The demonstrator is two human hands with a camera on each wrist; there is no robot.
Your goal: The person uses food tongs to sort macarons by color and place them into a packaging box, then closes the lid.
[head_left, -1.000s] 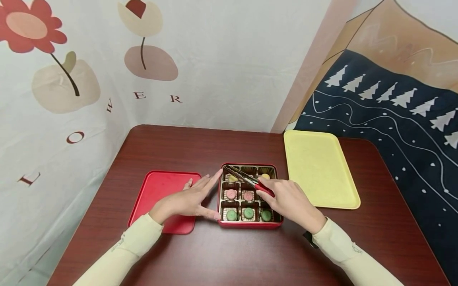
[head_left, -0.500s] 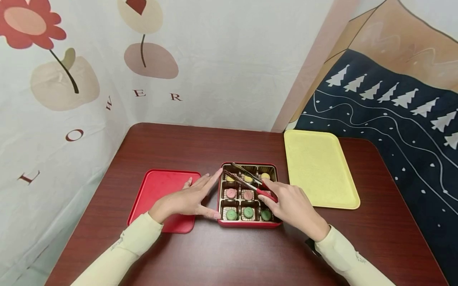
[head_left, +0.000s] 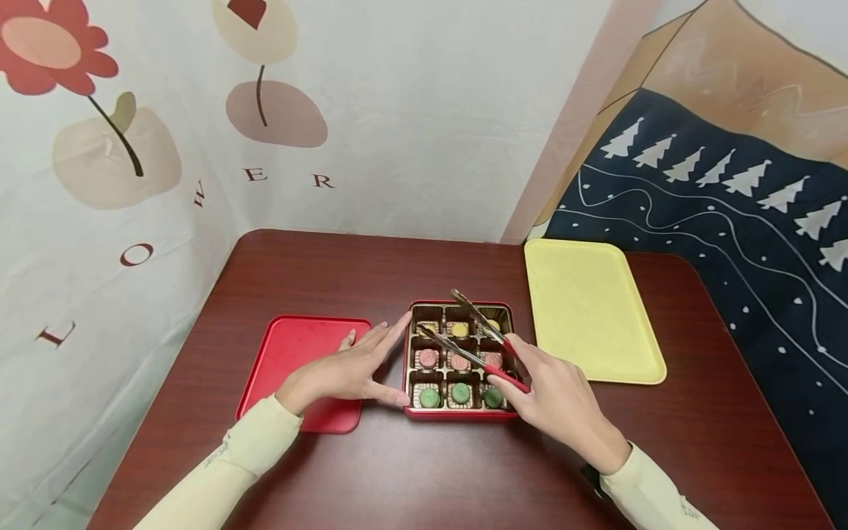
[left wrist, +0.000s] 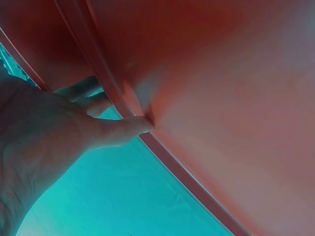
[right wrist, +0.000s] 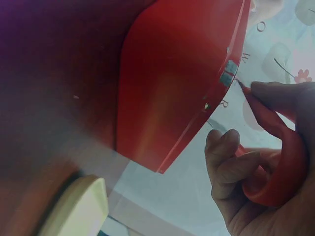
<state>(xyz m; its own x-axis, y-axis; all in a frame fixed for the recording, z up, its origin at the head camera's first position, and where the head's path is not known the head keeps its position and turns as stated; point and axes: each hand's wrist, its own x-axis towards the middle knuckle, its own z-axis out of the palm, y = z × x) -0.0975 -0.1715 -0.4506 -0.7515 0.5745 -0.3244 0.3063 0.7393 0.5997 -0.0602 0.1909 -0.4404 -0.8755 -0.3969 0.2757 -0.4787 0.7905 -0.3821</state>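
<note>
A red tin box (head_left: 460, 417) with a gold divided insert stands mid-table. Inside, in rows, are small round sweets: a yellow sweet (head_left: 459, 330) in the far row, a pink sweet (head_left: 428, 358) in the middle row, a green sweet (head_left: 429, 398) in the near row. My left hand (head_left: 344, 372) spreads its fingers along the box's left side, fingertips at the rim; the left wrist view shows the thumb (left wrist: 120, 132) against the red edge. My right hand (head_left: 556, 390) grips red-handled tongs (head_left: 473, 358), spread wide over the box with nothing between the tips. Their red handle (right wrist: 290, 172) loops inside the right palm.
A red lid (head_left: 301, 342) lies left of the box, partly under my left forearm. To the right and farther back is a yellow tray (head_left: 589, 316). The brown table (head_left: 437, 478) meets printed cloth hangings at its far and side edges.
The tongs have gone from nearly closed to wide apart. My right hand has drawn back toward me and right, uncovering the pink sweet at the right. My left hand stays put.
</note>
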